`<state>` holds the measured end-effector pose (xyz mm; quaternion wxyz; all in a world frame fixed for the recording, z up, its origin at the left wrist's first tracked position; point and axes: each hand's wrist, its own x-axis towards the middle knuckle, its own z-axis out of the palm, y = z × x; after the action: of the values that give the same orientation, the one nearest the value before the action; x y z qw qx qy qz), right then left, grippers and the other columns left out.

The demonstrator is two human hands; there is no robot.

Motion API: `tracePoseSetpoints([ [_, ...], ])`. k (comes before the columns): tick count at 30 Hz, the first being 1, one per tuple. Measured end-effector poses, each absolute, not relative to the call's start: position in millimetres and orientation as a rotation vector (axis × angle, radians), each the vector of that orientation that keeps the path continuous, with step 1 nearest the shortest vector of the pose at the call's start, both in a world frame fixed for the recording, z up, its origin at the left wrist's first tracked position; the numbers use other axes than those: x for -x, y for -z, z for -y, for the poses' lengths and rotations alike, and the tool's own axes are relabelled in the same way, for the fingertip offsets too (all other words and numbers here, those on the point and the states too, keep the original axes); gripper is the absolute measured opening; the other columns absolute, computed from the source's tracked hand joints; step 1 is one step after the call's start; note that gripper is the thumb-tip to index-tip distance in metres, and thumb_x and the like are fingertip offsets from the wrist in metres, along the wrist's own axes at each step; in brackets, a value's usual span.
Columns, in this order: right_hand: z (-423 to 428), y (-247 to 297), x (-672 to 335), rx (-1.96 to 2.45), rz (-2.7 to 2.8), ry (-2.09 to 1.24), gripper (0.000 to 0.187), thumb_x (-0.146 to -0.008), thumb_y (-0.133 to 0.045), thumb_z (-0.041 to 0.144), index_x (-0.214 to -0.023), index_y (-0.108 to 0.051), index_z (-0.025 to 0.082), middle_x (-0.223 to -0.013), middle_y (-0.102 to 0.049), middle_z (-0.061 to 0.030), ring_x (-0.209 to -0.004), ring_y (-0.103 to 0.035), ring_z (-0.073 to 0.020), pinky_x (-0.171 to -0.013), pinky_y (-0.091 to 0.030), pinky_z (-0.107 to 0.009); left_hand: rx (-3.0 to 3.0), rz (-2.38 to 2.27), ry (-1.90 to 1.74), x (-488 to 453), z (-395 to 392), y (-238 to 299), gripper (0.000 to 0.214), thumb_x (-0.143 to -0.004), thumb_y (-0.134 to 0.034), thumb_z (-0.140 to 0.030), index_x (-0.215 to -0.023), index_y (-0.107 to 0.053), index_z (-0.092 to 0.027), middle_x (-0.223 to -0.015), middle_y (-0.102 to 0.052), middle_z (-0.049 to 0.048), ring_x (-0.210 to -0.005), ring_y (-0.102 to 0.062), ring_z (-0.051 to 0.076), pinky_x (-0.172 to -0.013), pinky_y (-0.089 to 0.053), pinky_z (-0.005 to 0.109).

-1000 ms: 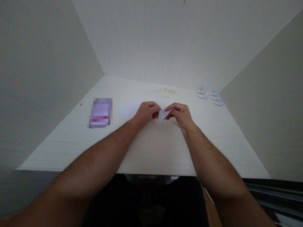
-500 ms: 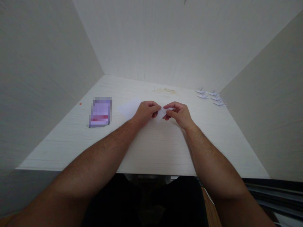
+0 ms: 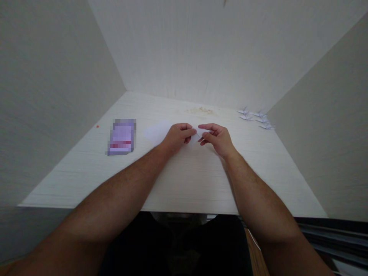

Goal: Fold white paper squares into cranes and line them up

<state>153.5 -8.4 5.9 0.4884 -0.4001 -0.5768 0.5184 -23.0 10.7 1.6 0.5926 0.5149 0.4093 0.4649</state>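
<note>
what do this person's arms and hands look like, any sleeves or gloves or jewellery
The left hand and right hand are ungloved. The left forearm and right forearm are sleeveless as far as the view shows, with no watch or bracelet visible. No rings can be made out.

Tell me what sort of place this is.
Probably a desk booth: a pale tabletop enclosed by plain walls on three sides, with folded paper figures near the far right corner.

Cubicle-like workspace: pale tabletop point(image 3: 189, 176) boxed in by plain panels point(image 3: 195, 57).
</note>
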Motion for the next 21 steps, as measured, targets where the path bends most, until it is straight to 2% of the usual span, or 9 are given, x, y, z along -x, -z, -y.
tracePoseSetpoints([
  [8, 7, -5, -153, 0.968, 1.410, -1.228, 0.037, -0.063, -0.076, 0.024, -0.099, -0.072, 0.020, -0.077, -0.073, 0.0002, -0.066, -0.068, -0.0140, -0.058, -0.057, -0.027, -1.146, -0.865, -1.061, 24, -12, 2, 0.021, -0.067, -0.074, -0.031, -0.065, -0.059, -0.017, -0.053, -0.051, -0.0034, -0.047, -0.044, 0.008, -0.047, -0.030, 0.023],
  [12, 7, -3, -149, 1.119, 1.437, -1.017, 0.017, -0.070, -0.072, 0.032, -0.079, -0.071, 0.017, -0.066, -0.069, 0.0002, -0.055, -0.061, -0.0107, -0.052, -0.052, -0.025, -1.255, -0.937, -1.091, 24, -14, 7, 0.023, -0.067, -0.075, -0.035, -0.070, -0.063, -0.016, -0.061, -0.057, -0.0019, -0.053, -0.048, 0.009, -0.052, -0.034, 0.023],
  [14, 6, -1, -148, 1.169, 1.452, -0.941, 0.018, -0.074, -0.069, 0.035, -0.073, -0.070, 0.017, -0.060, -0.066, 0.0002, -0.052, -0.058, -0.0103, -0.051, -0.050, -0.024, -1.303, -0.976, -1.080, 24, -13, 7, 0.022, -0.067, -0.074, -0.035, -0.068, -0.063, -0.016, -0.058, -0.055, -0.0028, -0.050, -0.046, 0.008, -0.050, -0.032, 0.023],
  [21, 6, 1, -144, 1.147, 1.387, -0.881, 0.016, -0.077, -0.066, 0.031, -0.083, -0.074, 0.018, -0.069, -0.070, -0.0005, -0.055, -0.059, -0.0108, -0.051, -0.051, -0.024, -1.380, -1.001, -1.038, 24, -8, -4, 0.020, -0.069, -0.070, -0.030, -0.060, -0.058, -0.016, -0.051, -0.052, -0.0039, -0.046, -0.040, 0.007, -0.048, -0.029, 0.023],
])
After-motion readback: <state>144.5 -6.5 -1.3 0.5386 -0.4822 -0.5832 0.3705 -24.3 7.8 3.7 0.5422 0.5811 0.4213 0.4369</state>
